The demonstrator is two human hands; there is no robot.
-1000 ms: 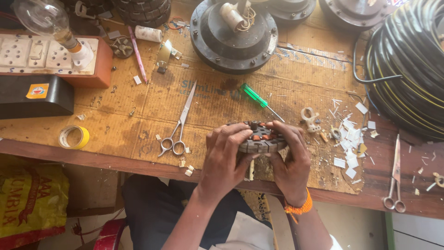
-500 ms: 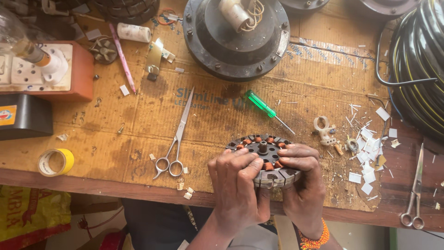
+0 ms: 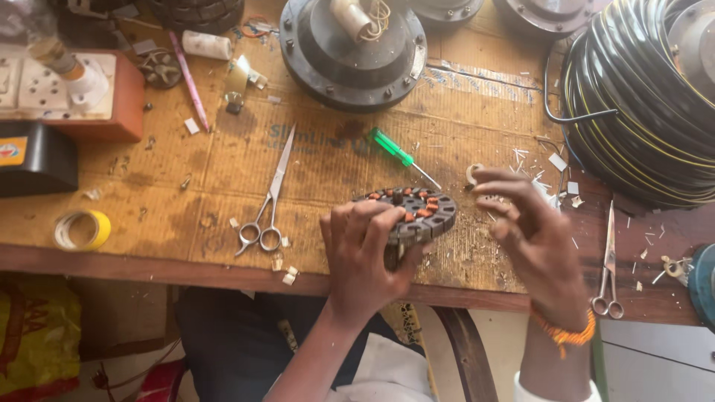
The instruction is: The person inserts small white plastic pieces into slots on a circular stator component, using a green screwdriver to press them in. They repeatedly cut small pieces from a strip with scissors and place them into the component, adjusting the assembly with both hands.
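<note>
The left hand (image 3: 365,257) was clamped on the near edge of a round, dark stator (image 3: 408,214) with copper-coloured windings, fingers curled over its rim and holding it tilted at the front edge of the table (image 3: 149,186). The right hand (image 3: 532,238) hung just beside the stator on its right, fingers spread apart and loosely bent, gripping nothing; an orange band circled its wrist. A green-handled screwdriver (image 3: 402,156) lay just behind the stator, and a pair of scissors (image 3: 268,201) lay to its left on the cardboard sheet. A second pair of scissors (image 3: 607,260) lay right of the right hand, near a coil of black cable (image 3: 640,112). A roll of yellow tape (image 3: 80,229) sat well apart at the left.
</note>
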